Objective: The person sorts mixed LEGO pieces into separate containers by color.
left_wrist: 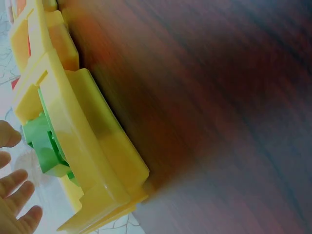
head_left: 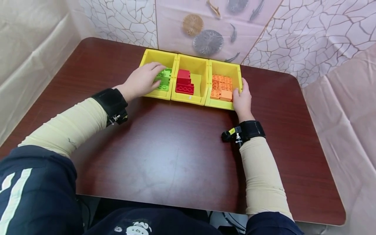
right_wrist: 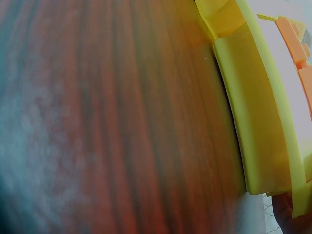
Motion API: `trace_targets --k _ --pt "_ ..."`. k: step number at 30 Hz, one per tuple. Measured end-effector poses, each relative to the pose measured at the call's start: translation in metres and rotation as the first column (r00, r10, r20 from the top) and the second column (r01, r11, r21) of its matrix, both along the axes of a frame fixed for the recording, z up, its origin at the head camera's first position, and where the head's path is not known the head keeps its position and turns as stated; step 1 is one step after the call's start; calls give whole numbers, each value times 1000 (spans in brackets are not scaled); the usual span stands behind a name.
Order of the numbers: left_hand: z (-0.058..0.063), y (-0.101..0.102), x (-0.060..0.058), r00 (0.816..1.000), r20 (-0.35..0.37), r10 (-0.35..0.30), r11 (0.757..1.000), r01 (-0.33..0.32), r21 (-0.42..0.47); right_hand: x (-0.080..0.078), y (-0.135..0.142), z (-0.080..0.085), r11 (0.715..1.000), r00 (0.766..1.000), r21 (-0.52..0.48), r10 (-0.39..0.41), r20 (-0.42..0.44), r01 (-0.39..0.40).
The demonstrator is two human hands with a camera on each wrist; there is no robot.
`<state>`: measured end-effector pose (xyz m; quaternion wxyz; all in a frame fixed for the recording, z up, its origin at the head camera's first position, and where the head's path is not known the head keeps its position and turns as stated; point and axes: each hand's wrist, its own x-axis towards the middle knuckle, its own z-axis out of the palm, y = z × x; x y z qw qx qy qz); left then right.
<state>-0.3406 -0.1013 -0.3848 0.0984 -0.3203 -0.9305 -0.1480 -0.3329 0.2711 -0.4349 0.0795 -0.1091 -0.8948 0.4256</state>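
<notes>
Three yellow bins stand side by side in a row. My left hand [head_left: 143,80] hovers over the left bin [head_left: 158,54], fingers spread and slightly bent, holding nothing. Green toy bricks [head_left: 165,80] lie in that bin, partly hidden by the hand. In the left wrist view a green brick [left_wrist: 44,144] shows above the rim, with the fingertips [left_wrist: 17,183] apart from it. At the right bin [head_left: 225,66], my right hand [head_left: 243,99] grips the right side wall, thumb on the inside and fingers outside. Orange toy bricks [head_left: 221,85] fill part of this bin.
Red toy bricks [head_left: 184,83] sit in the left part of the middle bin [head_left: 194,59]. The bins stand near the back of a dark brown table [head_left: 164,147]. Patterned cloth [head_left: 205,26] hangs behind the table.
</notes>
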Motion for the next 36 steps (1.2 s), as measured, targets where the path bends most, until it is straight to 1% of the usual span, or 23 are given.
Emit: trace_targets --k 2,3,4,6,7,9,11,13,15,17,18,20,22,27,29,33,36 --pt "4 3 4 1000 -23 17 1000 -17 3 1 2 3 1000 1000 11 11 0 -11" --pt "7 5 6 999 -31 28 1000 -28 -4 3 3 5 999 1000 35 19 0 -19" --pt "10 8 9 998 -34 43 999 -44 -20 4 4 8 997 1000 75 27 -1 -27" --pt "20 17 14 996 -10 89 993 -89 -72 9 5 18 983 999 178 42 -11 -39" --pt "26 23 17 993 8 114 988 -113 -106 12 3 25 968 998 245 54 -22 -47" --pt "40 35 22 984 59 168 973 -155 -174 18 -6 45 924 996 379 77 -40 -57" --pt "53 47 26 972 104 212 959 -187 -212 22 -20 70 878 994 472 104 -20 -82" --pt "63 55 28 963 122 239 951 -207 -228 26 -35 95 835 990 533 137 39 -136" --pt "69 60 31 957 136 256 947 -221 -233 29 -47 115 802 979 563 154 130 -201" --pt "72 61 33 952 146 271 943 -232 -238 31 -55 129 777 964 576 157 213 -253" --pt "72 60 34 948 152 278 941 -237 -240 32 -57 134 768 959 581 156 239 -269" --pt "73 58 36 944 162 286 940 -244 -238 34 -60 140 754 951 591 150 271 -288" --pt "73 55 38 941 171 291 940 -248 -233 35 -62 144 745 948 599 147 283 -294" --pt "76 53 43 943 170 288 941 -246 -231 38 -65 150 738 947 605 154 282 -300" --pt "76 56 45 946 161 281 944 -243 -223 37 -66 149 736 946 605 159 282 -304" --pt "78 68 54 959 137 247 952 -214 -220 36 -67 150 728 945 611 166 282 -310" --pt "78 78 61 967 126 221 951 -185 -246 36 -66 151 726 943 611 168 287 -316"
